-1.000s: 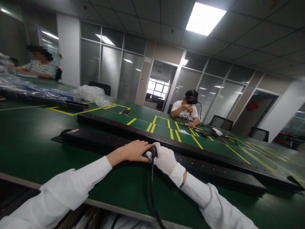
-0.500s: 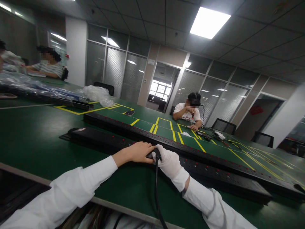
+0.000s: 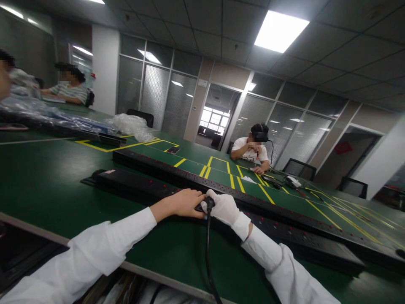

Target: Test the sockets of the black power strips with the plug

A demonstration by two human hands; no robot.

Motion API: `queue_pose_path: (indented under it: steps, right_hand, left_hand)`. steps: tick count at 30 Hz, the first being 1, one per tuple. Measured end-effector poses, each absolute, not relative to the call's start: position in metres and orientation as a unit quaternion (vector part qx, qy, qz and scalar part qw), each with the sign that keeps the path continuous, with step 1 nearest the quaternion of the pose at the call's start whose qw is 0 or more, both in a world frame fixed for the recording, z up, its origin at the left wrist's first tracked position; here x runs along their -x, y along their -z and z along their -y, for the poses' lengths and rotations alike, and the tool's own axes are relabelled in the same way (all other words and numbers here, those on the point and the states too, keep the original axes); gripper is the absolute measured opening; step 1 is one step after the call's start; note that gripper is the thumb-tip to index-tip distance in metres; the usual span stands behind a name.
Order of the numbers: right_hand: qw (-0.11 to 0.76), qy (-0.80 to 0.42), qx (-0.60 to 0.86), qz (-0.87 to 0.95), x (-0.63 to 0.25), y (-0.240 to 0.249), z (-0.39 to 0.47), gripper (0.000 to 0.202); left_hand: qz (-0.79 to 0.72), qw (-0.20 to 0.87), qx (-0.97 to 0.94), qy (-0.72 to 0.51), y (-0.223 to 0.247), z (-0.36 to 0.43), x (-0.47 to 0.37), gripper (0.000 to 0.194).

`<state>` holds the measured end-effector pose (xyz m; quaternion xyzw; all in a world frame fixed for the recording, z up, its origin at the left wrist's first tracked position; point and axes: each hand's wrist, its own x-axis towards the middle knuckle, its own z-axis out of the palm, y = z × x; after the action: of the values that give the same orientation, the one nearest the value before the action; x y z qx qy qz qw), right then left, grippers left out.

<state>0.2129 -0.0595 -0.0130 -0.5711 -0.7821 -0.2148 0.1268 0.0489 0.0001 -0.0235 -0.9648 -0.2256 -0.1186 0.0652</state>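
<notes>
Where right hand (image 3: 225, 207) grips — plug (image 3: 210, 202): black, corded | near strip (image 3: 283, 230): black, red-dotted

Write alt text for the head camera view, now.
A gloved right hand holds a black plug with a trailing cord at the nearer of two long black strips on a green table, the bare left hand close beside it. Across the table sits another person.

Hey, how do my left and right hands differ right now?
Your left hand is bare; your right hand wears a white glove. The left hand rests on the near black strip, while the right hand holds a black plug. Both reach out from white sleeves.
</notes>
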Motion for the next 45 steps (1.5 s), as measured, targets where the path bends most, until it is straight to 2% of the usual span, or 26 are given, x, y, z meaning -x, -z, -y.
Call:
queue_pose_path:
  steps: [22, 29, 36, 45]
  right_hand:
    - [0.137, 0.214, 0.568, 0.783, -0.214, 0.012, 0.057, 0.033]
    - [0.159, 0.134, 0.582, 0.786, -0.218, 0.009, 0.053, 0.031]
    - [0.143, 0.188, 0.560, 0.794, -0.216, 0.010, 0.058, 0.033]
    - [0.180, 0.109, 0.576, 0.790, -0.222, 0.014, 0.048, 0.034]
  left_hand:
    - [0.225, 0.075, 0.965, 0.109, 0.022, 0.001, -0.049, 0.053]
    - [0.226, 0.062, 0.966, 0.110, 0.022, 0.000, -0.049, 0.059]
    - [0.228, 0.072, 0.965, 0.108, 0.023, 0.000, -0.049, 0.055]
    - [0.229, 0.059, 0.966, 0.103, 0.022, 0.000, -0.048, 0.064]
